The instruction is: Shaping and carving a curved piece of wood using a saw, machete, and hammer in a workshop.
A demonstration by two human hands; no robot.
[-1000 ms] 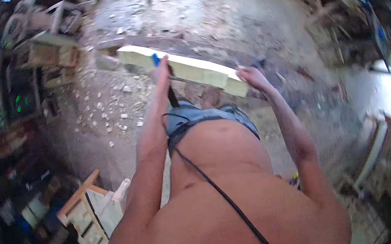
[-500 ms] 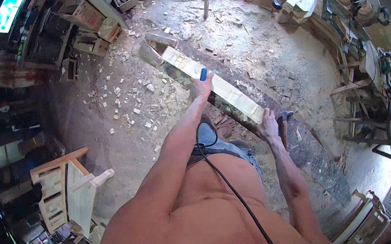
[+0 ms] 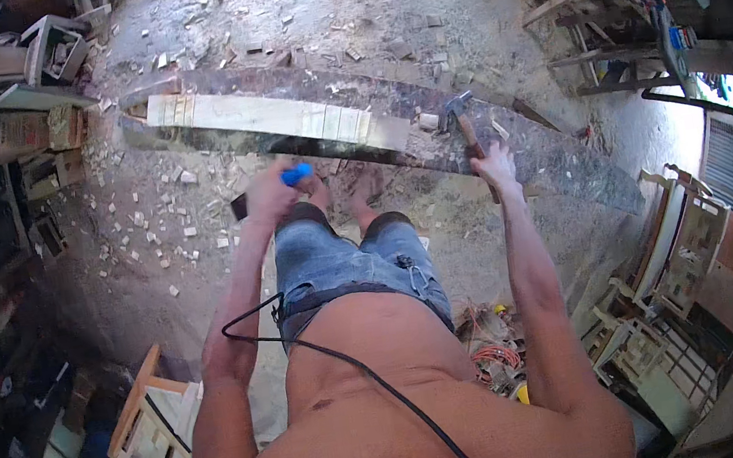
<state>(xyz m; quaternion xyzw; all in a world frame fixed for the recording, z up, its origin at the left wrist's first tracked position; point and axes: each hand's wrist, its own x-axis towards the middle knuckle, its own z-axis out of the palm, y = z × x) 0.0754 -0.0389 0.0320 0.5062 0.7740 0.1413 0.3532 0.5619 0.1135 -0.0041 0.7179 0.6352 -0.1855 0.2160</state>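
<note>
A long pale wooden board (image 3: 266,115) lies along a dark, worn plank bench (image 3: 542,141), with crosswise lines or cuts near both of its ends. On the near side of the bench, my left hand (image 3: 271,195) is closed around a blue-handled chisel (image 3: 297,174); a dark flat end sticks out on the hand's other side, and motion blurs it. My right hand (image 3: 496,164) grips the wooden handle of a hammer (image 3: 466,126). The hammer's metal head rests at or just above the bench, right of the board's end.
Wood chips (image 3: 181,175) litter the floor around the bench. Wooden boxes (image 3: 21,135) stand at the far left, and a wooden frame piece (image 3: 154,413) is at the near left. Chair-like wooden parts (image 3: 658,366) and coiled orange cord (image 3: 497,359) lie at the near right.
My left hand has come off the board and moved toward my body with the chisel. My right hand has left the board's end and taken hold of the hammer. The view has turned.
</note>
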